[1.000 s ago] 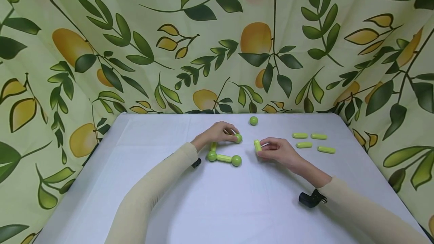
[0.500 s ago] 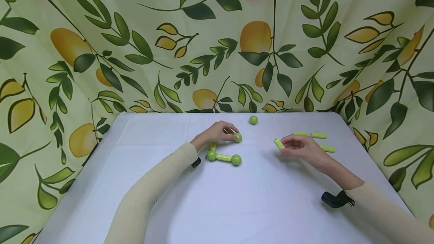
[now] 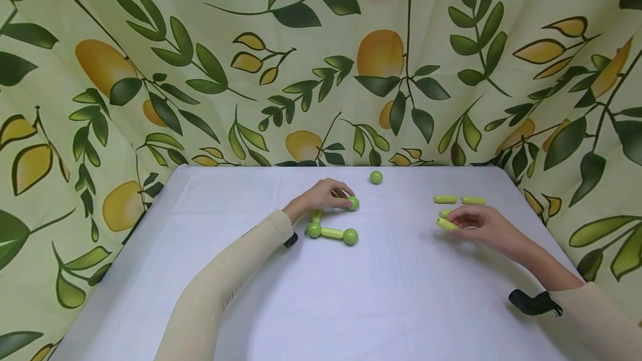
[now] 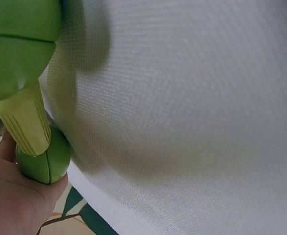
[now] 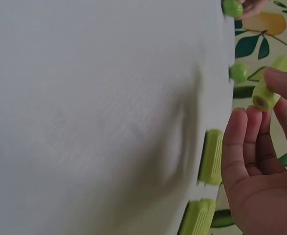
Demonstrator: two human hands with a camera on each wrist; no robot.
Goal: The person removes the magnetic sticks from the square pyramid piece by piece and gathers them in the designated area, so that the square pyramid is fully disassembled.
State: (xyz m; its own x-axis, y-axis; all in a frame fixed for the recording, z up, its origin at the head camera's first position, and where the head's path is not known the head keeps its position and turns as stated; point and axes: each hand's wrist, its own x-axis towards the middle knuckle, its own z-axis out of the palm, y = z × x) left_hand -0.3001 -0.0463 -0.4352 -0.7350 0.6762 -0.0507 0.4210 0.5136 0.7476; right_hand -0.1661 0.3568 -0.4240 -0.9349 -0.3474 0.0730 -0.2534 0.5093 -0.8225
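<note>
In the head view my left hand (image 3: 326, 194) pinches a green ball (image 3: 353, 203) between thumb and fingers, over the table's left middle. Close by is a joined piece: a corner ball (image 3: 313, 230), a light green rod (image 3: 332, 233) and an end ball (image 3: 350, 237). Another rod (image 3: 316, 215) runs from the corner toward my left hand, its far end hidden. My right hand (image 3: 484, 228) holds a loose light green rod (image 3: 446, 223) by its fingertips, at the right. The right wrist view shows a hole in the end of this held rod (image 5: 265, 95).
Two rods (image 3: 445, 199) lie behind my right hand, and another (image 3: 444, 213) is partly covered by it. A single ball (image 3: 376, 177) rests near the back edge of the white-covered table (image 3: 281, 305). A leaf-and-fruit patterned curtain (image 3: 321, 88) stands behind.
My right hand has moved right with the rod, from beside the joined piece to the loose rods, and the rod has turned. My left hand stays in place on the ball.
</note>
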